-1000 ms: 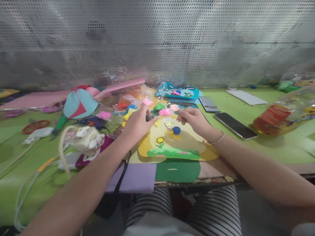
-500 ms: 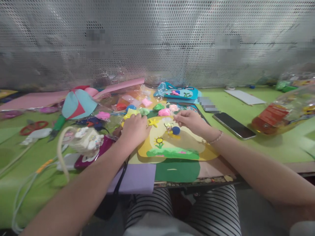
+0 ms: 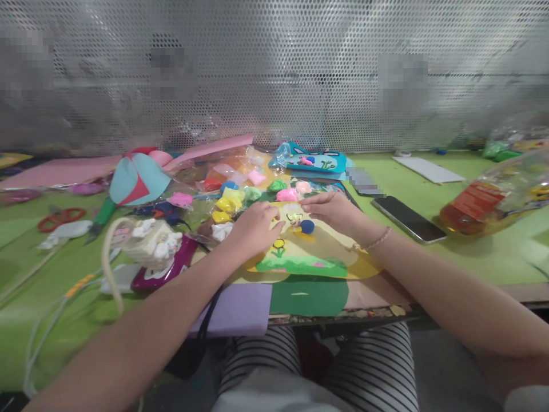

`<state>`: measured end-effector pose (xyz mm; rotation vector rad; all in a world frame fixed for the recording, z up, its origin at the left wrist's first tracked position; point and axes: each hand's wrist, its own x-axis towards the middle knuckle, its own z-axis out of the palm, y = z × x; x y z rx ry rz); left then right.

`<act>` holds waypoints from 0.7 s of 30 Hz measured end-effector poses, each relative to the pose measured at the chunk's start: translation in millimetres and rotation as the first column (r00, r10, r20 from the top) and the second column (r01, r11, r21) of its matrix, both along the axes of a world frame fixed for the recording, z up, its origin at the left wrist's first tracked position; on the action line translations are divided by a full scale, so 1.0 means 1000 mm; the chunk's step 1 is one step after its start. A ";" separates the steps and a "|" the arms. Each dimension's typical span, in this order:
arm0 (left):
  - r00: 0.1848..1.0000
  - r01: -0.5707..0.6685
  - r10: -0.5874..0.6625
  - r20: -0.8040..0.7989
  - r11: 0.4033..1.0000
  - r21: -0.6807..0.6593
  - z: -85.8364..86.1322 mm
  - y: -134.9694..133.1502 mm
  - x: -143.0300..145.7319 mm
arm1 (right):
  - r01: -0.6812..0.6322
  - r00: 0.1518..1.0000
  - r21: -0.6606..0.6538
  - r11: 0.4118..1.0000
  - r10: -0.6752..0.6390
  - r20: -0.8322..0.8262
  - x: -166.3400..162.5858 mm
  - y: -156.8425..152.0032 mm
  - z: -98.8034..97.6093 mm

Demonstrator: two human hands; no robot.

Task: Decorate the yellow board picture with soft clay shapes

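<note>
A yellow clay picture card lies before me, with a blue-shelled snail, a yellow flower and a green grass strip on it. My left hand rests over the card's left side, fingers bent and apart, hiding the star there. Over the top right part of the card, my right hand has its fingers stretched out. Their tips are beside a small whitish patch near the top edge. I see nothing held in either hand.
Yellow clay, pink clay and other clay lumps lie behind the card. A phone and a bottle are at the right. Scissors, a green-handled cutter and a cabled charger sit left.
My left hand has moved right from the card's left edge, covering the star and uncovering yellow and white clay. My right hand's pinched fingers have straightened.
</note>
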<state>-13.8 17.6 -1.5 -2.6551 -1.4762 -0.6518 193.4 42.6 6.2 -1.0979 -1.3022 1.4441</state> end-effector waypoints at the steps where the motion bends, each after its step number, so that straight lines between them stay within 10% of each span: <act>1: 1.000 0.004 -0.004 0.010 1.000 0.002 0.000 0.000 0.000 | 0.007 1.000 0.001 1.000 -0.007 0.002 0.000 0.000 0.000; 21: 0.999 -0.008 0.009 0.045 1.000 -0.028 0.001 0.000 0.002 | -0.121 0.992 0.045 0.992 0.121 -0.015 0.000 0.000 -0.005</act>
